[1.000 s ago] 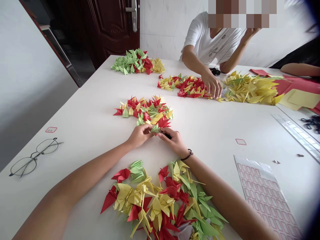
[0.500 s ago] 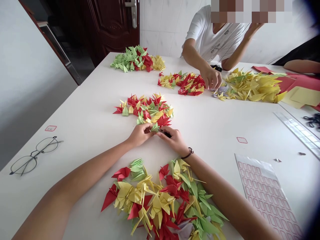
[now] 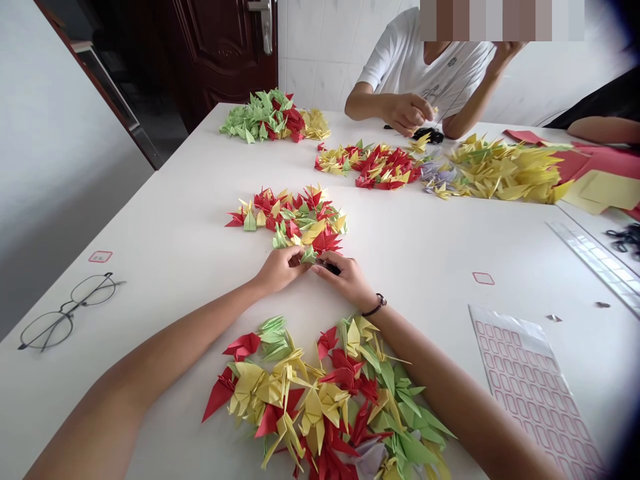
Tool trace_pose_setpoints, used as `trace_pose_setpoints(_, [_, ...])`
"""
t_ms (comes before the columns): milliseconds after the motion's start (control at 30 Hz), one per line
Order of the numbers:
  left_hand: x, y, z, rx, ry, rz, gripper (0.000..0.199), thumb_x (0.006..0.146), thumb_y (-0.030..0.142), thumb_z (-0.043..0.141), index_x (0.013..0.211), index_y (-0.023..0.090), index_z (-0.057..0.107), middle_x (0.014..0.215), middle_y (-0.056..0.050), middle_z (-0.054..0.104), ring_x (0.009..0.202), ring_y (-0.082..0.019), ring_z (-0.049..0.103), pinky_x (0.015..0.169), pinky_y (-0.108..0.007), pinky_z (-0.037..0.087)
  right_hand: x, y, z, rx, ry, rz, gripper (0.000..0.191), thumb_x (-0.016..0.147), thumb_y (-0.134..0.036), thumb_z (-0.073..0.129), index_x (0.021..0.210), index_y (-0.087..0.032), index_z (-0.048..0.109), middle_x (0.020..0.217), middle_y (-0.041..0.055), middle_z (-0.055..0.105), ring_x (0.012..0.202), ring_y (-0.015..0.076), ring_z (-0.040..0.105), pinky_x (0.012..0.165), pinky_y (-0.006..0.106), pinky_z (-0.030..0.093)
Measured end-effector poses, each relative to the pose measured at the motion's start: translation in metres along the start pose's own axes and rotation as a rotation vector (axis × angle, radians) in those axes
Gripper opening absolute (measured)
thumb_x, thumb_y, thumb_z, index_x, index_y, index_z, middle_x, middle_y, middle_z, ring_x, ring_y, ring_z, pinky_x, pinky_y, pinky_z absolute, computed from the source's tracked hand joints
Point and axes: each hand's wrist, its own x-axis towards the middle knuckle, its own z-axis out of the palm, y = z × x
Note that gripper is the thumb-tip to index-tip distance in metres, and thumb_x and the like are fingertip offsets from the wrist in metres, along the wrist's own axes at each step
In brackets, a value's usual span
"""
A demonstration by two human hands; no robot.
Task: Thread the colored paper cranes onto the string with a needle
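My left hand (image 3: 283,268) is closed on a small green paper crane (image 3: 309,255) at the middle of the white table (image 3: 425,267). Right beside it, my right hand (image 3: 347,277) pinches a small dark item (image 3: 330,268), too small to make out, against the crane's right side. Just beyond my hands lies a cluster of red, yellow and green paper cranes (image 3: 300,217). A larger heap of loose cranes (image 3: 315,407) spreads between my forearms, nearer to me.
Glasses (image 3: 75,310) lie at the left, a sticker sheet (image 3: 535,387) and a clear ruler (image 3: 595,263) at the right. Across the table, a person in a white shirt (image 3: 400,60) works near more crane piles (image 3: 505,170). Another person's arm (image 3: 605,131) rests at the far right.
The person opposite has drawn a hand back from the far crane pile, towards the body. A yellow crane now lies near the black thread there. My hands look almost unchanged.
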Motion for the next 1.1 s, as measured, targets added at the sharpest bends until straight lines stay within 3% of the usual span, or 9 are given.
trace_pose_setpoints(1100, [0.0014,0.0021,-0.0032,-0.021,-0.021,-0.026,0.014,0.069,0.028,0.057,0.071,0.014,0.054,0.061,0.003,0.046,0.057,-0.008,0.041,0.053,-0.020,0.034,-0.0004,-0.0017,-0.0004,-0.034,-0.022,0.026,0.031,0.077,-0.046,0.050,0.084,-0.016,0.057,0.066,0.0020,0.057,0.059,0.0131,0.049,0.058,0.024,0.039])
